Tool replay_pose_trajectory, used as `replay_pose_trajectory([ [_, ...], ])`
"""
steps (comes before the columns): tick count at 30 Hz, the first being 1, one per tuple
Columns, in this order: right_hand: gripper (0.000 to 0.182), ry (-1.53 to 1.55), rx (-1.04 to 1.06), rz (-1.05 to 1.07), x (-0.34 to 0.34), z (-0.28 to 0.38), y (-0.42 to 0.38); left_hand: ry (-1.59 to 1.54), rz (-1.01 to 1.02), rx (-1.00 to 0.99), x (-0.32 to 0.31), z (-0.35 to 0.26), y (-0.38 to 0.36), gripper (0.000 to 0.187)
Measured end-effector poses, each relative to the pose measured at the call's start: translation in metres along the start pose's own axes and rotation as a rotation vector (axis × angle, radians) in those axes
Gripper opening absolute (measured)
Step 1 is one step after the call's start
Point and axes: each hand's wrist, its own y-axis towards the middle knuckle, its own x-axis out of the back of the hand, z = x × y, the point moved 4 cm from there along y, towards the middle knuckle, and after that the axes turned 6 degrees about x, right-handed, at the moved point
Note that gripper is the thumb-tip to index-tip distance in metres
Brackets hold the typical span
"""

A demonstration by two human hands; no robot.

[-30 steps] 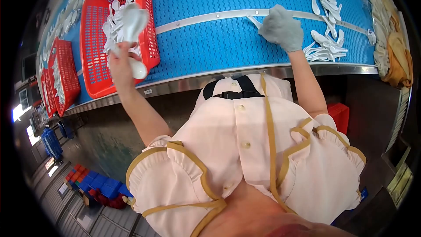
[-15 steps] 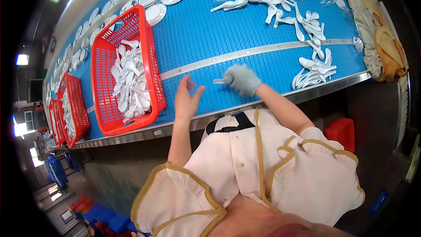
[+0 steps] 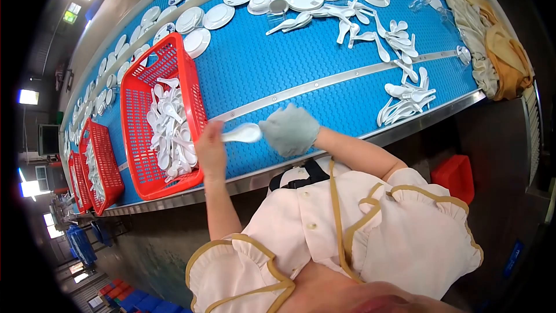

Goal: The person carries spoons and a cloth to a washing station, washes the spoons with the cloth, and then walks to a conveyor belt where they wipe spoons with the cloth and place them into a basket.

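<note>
My bare left hand [image 3: 211, 149] is closed on the handle of a white soup spoon [image 3: 243, 133], held over the belt just right of the large red basket. The spoon's bowl points right, toward my right hand [image 3: 291, 130]. That hand wears a grey glove, its fingers curled in beside the bowl's tip. Whether it touches the spoon or has anything inside it is hidden. Many white soup spoons [image 3: 168, 130] lie heaped in the red basket [image 3: 200, 95], close to my left hand. Another pile of spoons [image 3: 408, 97] rests near the belt's front edge, to the right.
The blue belt [image 3: 260, 69] carries a metal strip [image 3: 313, 86]. Plates [image 3: 219, 16], bowls and glasses stand along its far side, with loose spoons [image 3: 359, 29] before them. More red baskets [image 3: 104, 162] stand at left. Crumpled cloths [image 3: 504, 58] lie at the right end.
The spoon has passed from my right hand to my left, which has closed on its handle. Both hands have moved left and nearer my body, and the view has shifted slightly.
</note>
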Motion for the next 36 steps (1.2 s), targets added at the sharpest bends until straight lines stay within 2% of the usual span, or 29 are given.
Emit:
replay_pose_trajectory([
  [1, 0.014, -0.005, -0.023, -0.019, -0.001, -0.012, -0.003, -0.085, -0.153, 0.018, 0.017, 0.014, 0.008, 0.019],
  [2, 0.014, -0.007, -0.047, -0.040, -0.003, -0.027, -0.007, -0.122, -0.259, 0.168, 0.039, 0.048, 0.022, 0.020],
  [3, 0.013, 0.017, -0.042, -0.140, -0.016, -0.047, -0.012, -0.176, -0.432, 0.288, 0.065, 0.056, 0.030, 0.021],
  [4, 0.012, 0.038, -0.035, -0.237, -0.028, -0.068, -0.022, -0.080, -0.452, 0.360, 0.087, 0.051, 0.035, 0.027],
  [6, 0.013, -0.191, 0.169, -0.227, -0.030, -0.094, -0.050, 0.199, -0.572, 0.250, 0.109, 0.063, 0.042, 0.039],
  [7, 0.016, -0.258, 0.158, -0.220, -0.032, -0.112, -0.064, 0.200, -0.572, 0.251, 0.104, 0.064, 0.043, 0.039],
  [8, 0.018, -0.324, 0.144, -0.213, -0.035, -0.130, -0.078, 0.391, -0.625, 0.167, 0.099, 0.061, 0.046, 0.046],
  [9, 0.018, -0.394, 0.132, -0.396, -0.037, -0.151, -0.096, 0.581, -0.673, 0.079, 0.091, 0.056, 0.048, 0.052],
  [10, 0.018, -0.463, 0.118, -0.573, -0.030, -0.162, -0.111, 0.523, -0.617, 0.001, 0.072, 0.044, 0.053, 0.052],
  [11, 0.019, -0.172, -0.068, -0.671, -0.027, -0.180, -0.128, 0.267, -0.518, -0.094, 0.046, 0.027, 0.058, 0.050],
  [12, 0.019, -0.025, -0.162, -0.703, -0.014, -0.189, -0.138, 0.215, -0.459, -0.105, 0.016, 0.005, 0.063, 0.046],
  [13, 0.019, 0.122, -0.253, -0.747, -0.002, -0.198, -0.147, 0.097, -0.306, -0.158, -0.017, -0.007, 0.072, 0.045],
  [14, 0.016, 0.345, -0.386, -0.765, 0.009, -0.213, -0.152, 0.053, -0.142, -0.194, -0.050, -0.020, 0.081, 0.045],
  [16, 0.012, 0.571, -0.514, -0.768, 0.012, -0.249, -0.156, 0.178, 0.073, -0.308, -0.119, -0.050, 0.095, 0.047],
  [17, 0.011, 0.550, -0.466, -0.922, 0.012, -0.272, -0.159, 0.182, 0.150, -0.343, -0.152, -0.058, 0.103, 0.048],
  [19, 0.010, 0.532, -0.409, -1.069, 0.021, -0.315, -0.162, 0.201, 0.279, -0.389, -0.212, -0.072, 0.122, 0.051],
  [21, 0.009, -0.014, -0.408, -0.957, 0.038, -0.350, -0.154, 0.222, 0.328, -0.392, -0.256, -0.090, 0.148, 0.052],
  [22, 0.008, 0.394, -0.417, -1.071, 0.036, -0.376, -0.147, 0.263, 0.369, -0.414, -0.277, -0.099, 0.159, 0.053],
  [23, 0.008, 0.404, -0.413, -1.065, 0.042, -0.398, -0.140, 0.304, 0.413, -0.435, -0.297, -0.107, 0.169, 0.054],
  [24, 0.008, -0.070, -0.432, -0.802, 0.058, -0.406, -0.125, 0.311, 0.415, -0.424, -0.314, -0.114, 0.180, 0.054],
  [25, 0.009, -0.527, -0.425, -0.511, 0.064, -0.419, -0.108, 0.348, 0.396, -0.513, -0.330, -0.125, 0.189, 0.054],
  [26, 0.009, -0.516, -0.419, -0.506, 0.065, -0.443, -0.095, 0.385, 0.378, -0.601, -0.345, -0.134, 0.196, 0.055],
  [28, 0.008, -0.519, -0.590, -0.372, 0.064, -0.488, -0.071, 0.418, 0.389, -0.627, -0.375, -0.141, 0.208, 0.054],
  [29, 0.008, -0.509, -0.582, -0.368, 0.064, -0.501, -0.060, 0.445, 0.395, -0.662, -0.388, -0.143, 0.212, 0.053],
  [31, 0.006, -0.474, -0.497, -0.229, 0.072, -0.504, -0.031, 0.462, 0.424, -0.618, -0.408, -0.133, 0.217, 0.050],
  [33, 0.012, -0.386, -0.525, -0.126, 0.065, -0.498, -0.012, 0.501, 0.337, -0.632, -0.414, -0.124, 0.213, 0.047],
  [35, 0.026, -0.439, -0.356, -0.265, 0.051, -0.487, -0.004, 0.531, 0.312, -0.609, -0.419, -0.110, 0.206, 0.042],
  [36, 0.031, -0.395, -0.427, -0.118, 0.034, -0.498, 0.005, 0.520, 0.325, -0.571, -0.412, -0.108, 0.202, 0.041],
])
